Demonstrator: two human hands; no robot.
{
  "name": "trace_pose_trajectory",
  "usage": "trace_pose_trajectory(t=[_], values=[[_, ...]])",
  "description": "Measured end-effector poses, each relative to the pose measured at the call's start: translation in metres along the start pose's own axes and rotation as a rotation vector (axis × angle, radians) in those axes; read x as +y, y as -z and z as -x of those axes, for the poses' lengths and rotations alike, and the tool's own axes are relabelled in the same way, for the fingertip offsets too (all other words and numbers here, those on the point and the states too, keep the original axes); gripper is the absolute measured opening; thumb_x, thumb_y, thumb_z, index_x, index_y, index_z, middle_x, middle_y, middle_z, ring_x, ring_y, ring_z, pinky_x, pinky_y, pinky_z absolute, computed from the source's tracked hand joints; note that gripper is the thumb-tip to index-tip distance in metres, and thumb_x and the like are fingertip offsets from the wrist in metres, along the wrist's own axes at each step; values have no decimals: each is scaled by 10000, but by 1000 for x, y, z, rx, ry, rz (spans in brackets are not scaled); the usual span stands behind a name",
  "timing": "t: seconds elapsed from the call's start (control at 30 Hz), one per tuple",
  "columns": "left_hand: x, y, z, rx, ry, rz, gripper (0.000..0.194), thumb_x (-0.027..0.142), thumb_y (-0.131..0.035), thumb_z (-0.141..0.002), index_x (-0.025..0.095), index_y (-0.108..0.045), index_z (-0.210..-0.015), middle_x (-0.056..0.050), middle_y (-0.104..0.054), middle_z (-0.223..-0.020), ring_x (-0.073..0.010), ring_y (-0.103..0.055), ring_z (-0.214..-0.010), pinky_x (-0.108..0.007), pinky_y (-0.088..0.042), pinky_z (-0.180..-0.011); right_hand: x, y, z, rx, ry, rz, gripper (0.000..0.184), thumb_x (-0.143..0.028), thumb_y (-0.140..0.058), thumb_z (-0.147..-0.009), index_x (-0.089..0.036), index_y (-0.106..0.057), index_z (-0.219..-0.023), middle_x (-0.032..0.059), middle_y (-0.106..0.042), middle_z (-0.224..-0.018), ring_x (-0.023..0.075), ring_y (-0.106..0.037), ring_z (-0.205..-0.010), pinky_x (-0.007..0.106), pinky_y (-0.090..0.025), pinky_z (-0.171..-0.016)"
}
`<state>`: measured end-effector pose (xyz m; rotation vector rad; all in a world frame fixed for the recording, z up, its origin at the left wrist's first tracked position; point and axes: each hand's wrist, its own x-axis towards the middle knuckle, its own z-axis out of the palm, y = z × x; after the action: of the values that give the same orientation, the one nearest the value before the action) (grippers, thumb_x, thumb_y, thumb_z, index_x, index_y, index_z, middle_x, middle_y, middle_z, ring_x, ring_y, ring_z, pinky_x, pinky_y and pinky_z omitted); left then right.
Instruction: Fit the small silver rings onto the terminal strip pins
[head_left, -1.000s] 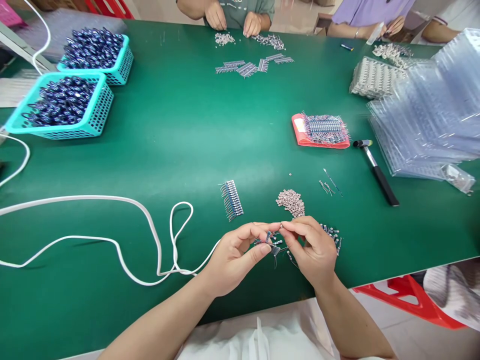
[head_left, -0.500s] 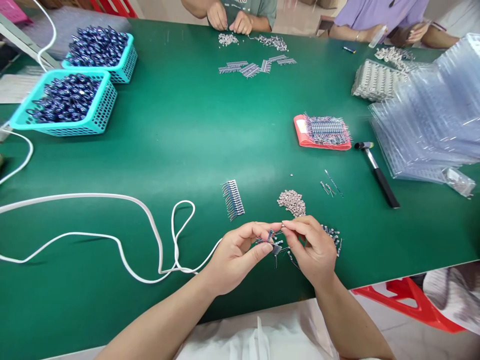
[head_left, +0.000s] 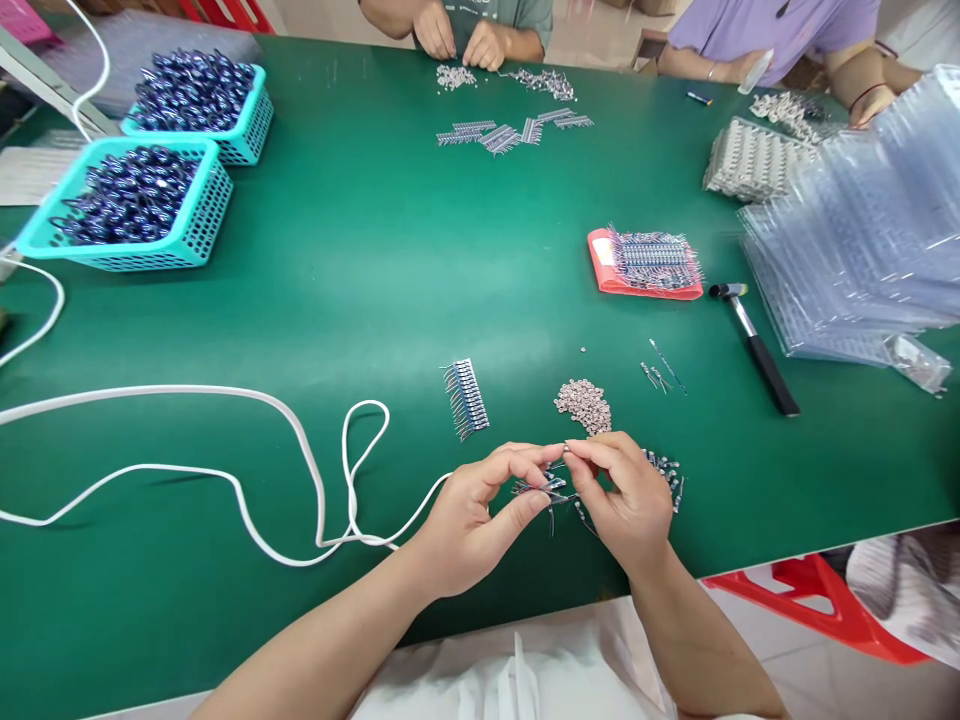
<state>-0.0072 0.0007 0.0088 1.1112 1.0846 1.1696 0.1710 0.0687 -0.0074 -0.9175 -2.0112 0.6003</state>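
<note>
The left hand (head_left: 476, 520) holds wired parts (head_left: 553, 487) (right hand (head_left: 631, 497) pinching a tiny piece (head_left: 566, 449)).

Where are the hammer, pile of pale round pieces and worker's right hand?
Hammer (head_left: 760, 358): head camera view, upper black handle.
Pile of pale round pieces (head_left: 584, 405): head camera view, middle of the pile.
Right hand (head_left: 631, 497): head camera view, back of the hand.

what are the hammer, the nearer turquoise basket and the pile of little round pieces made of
Hammer: dull black grip, likely rubber; shiny shaft, probably metal. Basket: seemingly moulded plastic; smooth, perforated walls. Round pieces: pale, matte, perhaps ceramic or metal; too small to tell.
</note>
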Motion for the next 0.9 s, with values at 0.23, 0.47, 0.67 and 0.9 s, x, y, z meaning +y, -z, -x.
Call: trace_pose_trajectory(t=[0.23, 0.47, 0.67, 0.9], values=[[1, 0, 1, -8, 15, 33, 54, 179, -572, -930, 176, -625, -921, -124, -645, -1280, -250, -572, -1220, -445, -444, -1055, 0, 2, 1, 2, 66, 39, 254, -52, -663, -835, -211, -655, -1033, 39, -669, -861, 128, -640, -710, 266, -532, -624], [2, 0, -2, 14, 84, 206, 18, 175, -609, -913, 175, -624, -903, -106, -659, -1285, -238, -594, -1209, -407, -452, -1045, 3, 0, 2, 0, 108, 51, 299, -42, -652, -835, -213, -655, -1081, 48, -683, -871, 140, -654, -735, 279, -546, -645], [2, 2, -4, 29, 161, 379, 50, 200, -659, -881, 164, -628, -865, -99, -715, -1199, -250, -624, -1181, -364, -509, -959, 4, 0, 3, -5, 112, 63, 295, -55, -630, -843, -221, -655, -1086, 47, -680, -853, 144, -650, -711, 282, -546, -623], [-2, 4, -7, 14, 201, 446, 76, 220, -681, -865, 159, -635, -862, -111, -716, -1210, -253, -661, -1118, -380, -513, -940, 2, 0, 2, -6, 80, 81, 205, -115, -613, -869, -237, -653, -1029, 36, -684, -828, 138, -646, -679, 278, -547, -608]])
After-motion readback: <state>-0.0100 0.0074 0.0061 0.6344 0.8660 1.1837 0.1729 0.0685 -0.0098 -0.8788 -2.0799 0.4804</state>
